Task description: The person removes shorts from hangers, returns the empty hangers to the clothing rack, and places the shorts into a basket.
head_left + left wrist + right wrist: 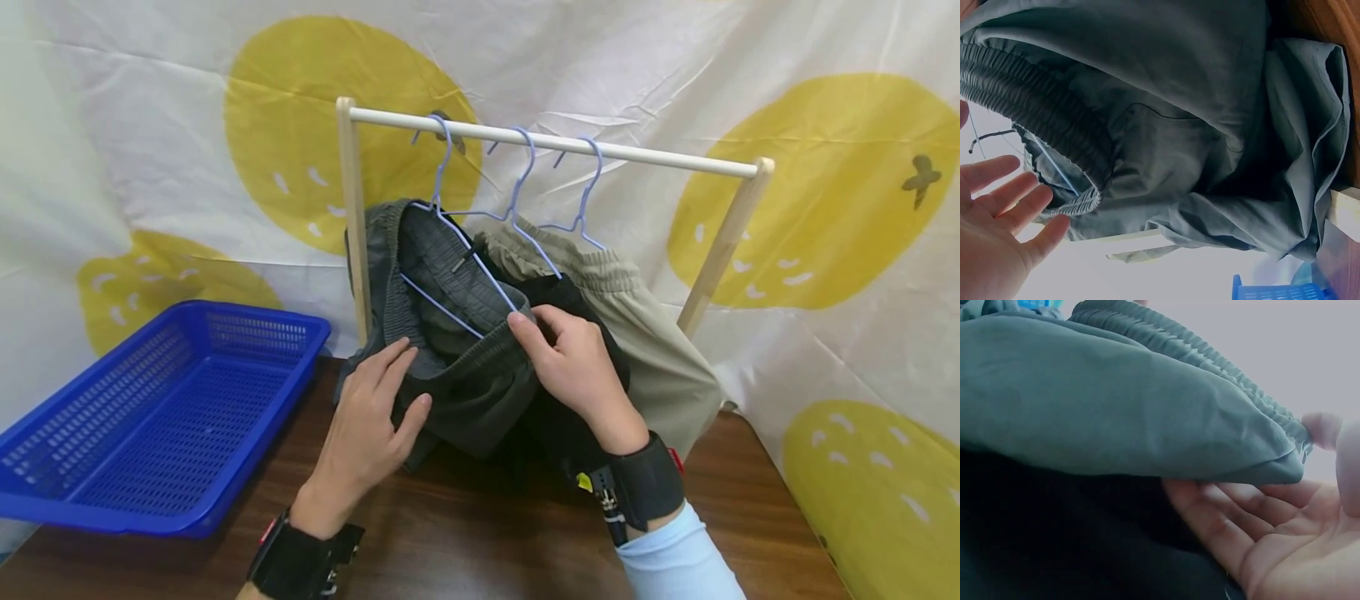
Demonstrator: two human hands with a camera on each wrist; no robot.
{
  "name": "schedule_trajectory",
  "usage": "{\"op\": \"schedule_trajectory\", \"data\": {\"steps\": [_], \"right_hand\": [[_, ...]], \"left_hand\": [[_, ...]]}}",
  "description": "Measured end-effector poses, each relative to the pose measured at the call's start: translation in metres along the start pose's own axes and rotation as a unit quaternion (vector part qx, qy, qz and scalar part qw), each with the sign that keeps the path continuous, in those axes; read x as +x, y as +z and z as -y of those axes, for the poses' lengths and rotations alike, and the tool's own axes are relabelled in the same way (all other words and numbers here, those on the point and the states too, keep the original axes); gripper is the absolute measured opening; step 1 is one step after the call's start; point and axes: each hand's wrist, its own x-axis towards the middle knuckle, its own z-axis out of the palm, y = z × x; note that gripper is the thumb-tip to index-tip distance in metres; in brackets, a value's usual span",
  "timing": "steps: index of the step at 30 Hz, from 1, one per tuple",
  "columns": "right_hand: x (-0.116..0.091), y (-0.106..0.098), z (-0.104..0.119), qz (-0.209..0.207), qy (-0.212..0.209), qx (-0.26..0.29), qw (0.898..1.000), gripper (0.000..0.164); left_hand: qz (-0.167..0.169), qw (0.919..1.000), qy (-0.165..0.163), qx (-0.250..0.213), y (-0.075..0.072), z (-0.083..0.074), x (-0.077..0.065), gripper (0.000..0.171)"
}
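Dark grey shorts (472,408) with an elastic waistband hang at the left of a small rack, the waist gaping toward me. A light-blue hanger (480,265) hooked on the rail runs inside that waist. My right hand (581,367) pinches the waistband's right corner by the hanger's end, thumb on top and fingers beneath the cloth in the right wrist view. At the front left of the waist is my left hand (367,417), its fingers spread and extended beside the band (1041,94), holding nothing.
A black garment (570,300) and beige shorts (645,333) hang to the right on two more blue hangers. The rack's white rail (637,154) rests on wooden posts. A blue plastic basket (292,375) stands left on the brown table (465,533); a lemon-print cloth (600,58) hangs behind.
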Motion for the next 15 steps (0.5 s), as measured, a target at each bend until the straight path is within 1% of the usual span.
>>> {"op": "schedule_trajectory", "data": {"steps": [5, 7, 11, 15], "right_hand": [[0.007, 0.003, 0.004, 0.02, 0.02, 0.012, 1.0, 0.046], [0.01, 0.005, 0.004, 0.025, 0.031, 0.021, 0.999, 0.049], [0.013, 0.008, 0.005, 0.032, 0.042, 0.046, 0.998, 0.046], [0.013, 0.012, 0.005, 0.03, 0.044, 0.071, 0.996, 0.038]], "left_hand": [[0.003, 1.0, -0.002, 0.0, 0.0, 0.0, 0.0, 0.053], [0.003, 1.0, -0.001, 0.0, 0.0, 0.0, 0.0, 0.053], [0.002, 1.0, -0.003, -0.002, 0.0, 0.0, 0.0, 0.053], [0.002, 1.0, -0.005, -0.002, 0.0, 0.0, 0.0, 0.053]]}}
